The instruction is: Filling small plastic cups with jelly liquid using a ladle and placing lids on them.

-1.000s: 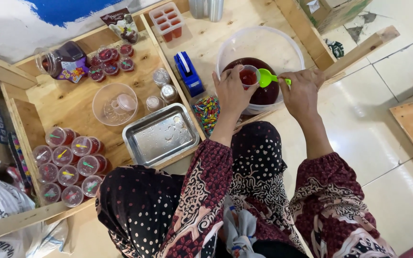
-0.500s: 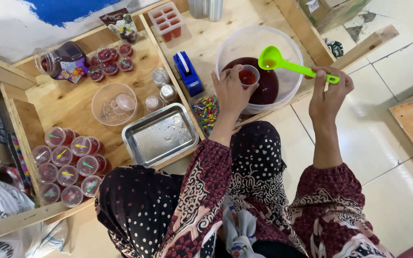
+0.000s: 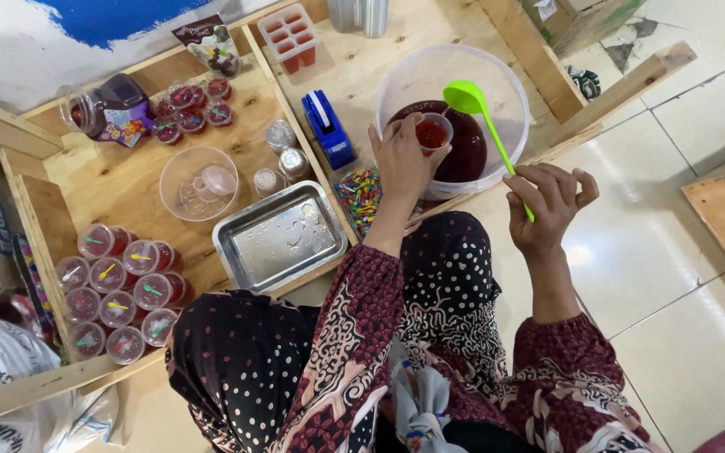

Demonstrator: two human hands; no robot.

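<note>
Now the right hand (image 3: pixel 547 201) is gripping the green ladle (image 3: pixel 484 134), bowl aimed far-left, steeper than before; left hand (image 3: pixel 400 159) is clutching the small cup (image 3: pixel 433 132).

1. The left hand (image 3: pixel 402 159) is stretched forward toward 12 o'clock, fingers curled and closed round something small, thumb on the near side.
2. The left forearm is bare from the wrist down to a patterned sleeve, running back toward 6 o'clock.
3. The right hand (image 3: pixel 547 201) sits at about 3 o'clock of the left, drawn nearer the body and well apart from it.
4. Its fingers are bent and pinched round a thin handle, knuckles up, little finger slightly spread.
5. The right forearm is bare to the sleeve and slants back toward 5 o'clock.
</note>
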